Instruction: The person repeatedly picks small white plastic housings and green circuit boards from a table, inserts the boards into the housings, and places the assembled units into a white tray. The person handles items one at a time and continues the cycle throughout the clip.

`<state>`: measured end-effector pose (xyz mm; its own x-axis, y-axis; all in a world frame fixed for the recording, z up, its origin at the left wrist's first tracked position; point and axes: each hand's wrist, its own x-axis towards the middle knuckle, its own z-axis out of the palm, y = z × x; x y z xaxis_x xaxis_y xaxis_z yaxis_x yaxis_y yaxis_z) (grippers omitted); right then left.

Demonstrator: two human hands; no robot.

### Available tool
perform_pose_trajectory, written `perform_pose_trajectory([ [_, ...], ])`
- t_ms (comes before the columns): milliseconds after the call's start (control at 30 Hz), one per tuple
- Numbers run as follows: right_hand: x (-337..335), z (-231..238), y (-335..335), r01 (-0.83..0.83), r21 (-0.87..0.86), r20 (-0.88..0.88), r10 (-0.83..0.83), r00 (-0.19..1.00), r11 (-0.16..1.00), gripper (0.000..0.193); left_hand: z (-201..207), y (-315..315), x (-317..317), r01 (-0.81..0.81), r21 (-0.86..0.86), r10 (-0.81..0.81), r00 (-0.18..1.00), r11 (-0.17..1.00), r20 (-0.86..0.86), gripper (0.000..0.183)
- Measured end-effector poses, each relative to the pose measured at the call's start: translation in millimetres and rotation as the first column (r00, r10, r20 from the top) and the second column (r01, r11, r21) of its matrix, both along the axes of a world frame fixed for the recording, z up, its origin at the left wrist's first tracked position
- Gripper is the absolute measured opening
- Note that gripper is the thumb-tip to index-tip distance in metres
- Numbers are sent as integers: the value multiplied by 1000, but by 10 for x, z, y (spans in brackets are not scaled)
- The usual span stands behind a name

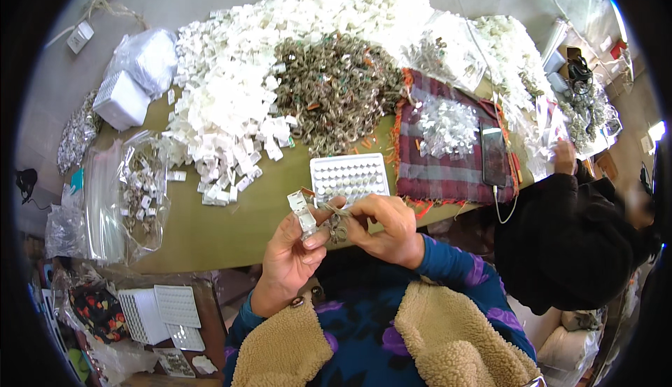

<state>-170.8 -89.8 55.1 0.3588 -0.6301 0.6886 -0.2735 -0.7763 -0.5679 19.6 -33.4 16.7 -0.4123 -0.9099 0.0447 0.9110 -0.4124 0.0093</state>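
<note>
My left hand [290, 261] holds a small white plastic case [302, 213] upright between thumb and fingers, with its lid apparently raised. Close beside it, my right hand [388, 229] pinches a little bunch of thin, pale grey-brown loops [337, 227]; their exact kind is too small to tell. Just beyond both hands lies a white tray [350, 157] with rows of small compartments. Farther back is a heap of small brownish metallic trinkets [336, 93], bordered by a large mound of small white plastic pieces [231, 93].
On the right, a plaid cloth [441, 185] carries clear little bags [448, 128] and a phone [494, 159] with a white cable. A person in dark clothing [574, 240] sits at the right. Plastic bags [105, 198] and stacked white trays [122, 100] lie at the left.
</note>
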Motion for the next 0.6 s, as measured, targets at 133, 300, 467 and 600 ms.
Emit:
perform_pose_trajectory([
  [133,-66,-220,214,-38,92,69,31,997,995,20,-64,100,5,13,-49,-14,1000,999,-6,39],
  [300,-206,-189,198,-223,148,74,215,974,963,16,-52,144,-85,-128,-130,165,928,983,333,32],
  [467,-176,-36,38,-318,627,250,202,947,711,19,32,176,-157,-132,-236,251,760,963,599,30],
  [600,-59,-139,12,-478,669,366,307,879,569,19,71,160,-181,-66,-205,191,704,977,684,25],
])
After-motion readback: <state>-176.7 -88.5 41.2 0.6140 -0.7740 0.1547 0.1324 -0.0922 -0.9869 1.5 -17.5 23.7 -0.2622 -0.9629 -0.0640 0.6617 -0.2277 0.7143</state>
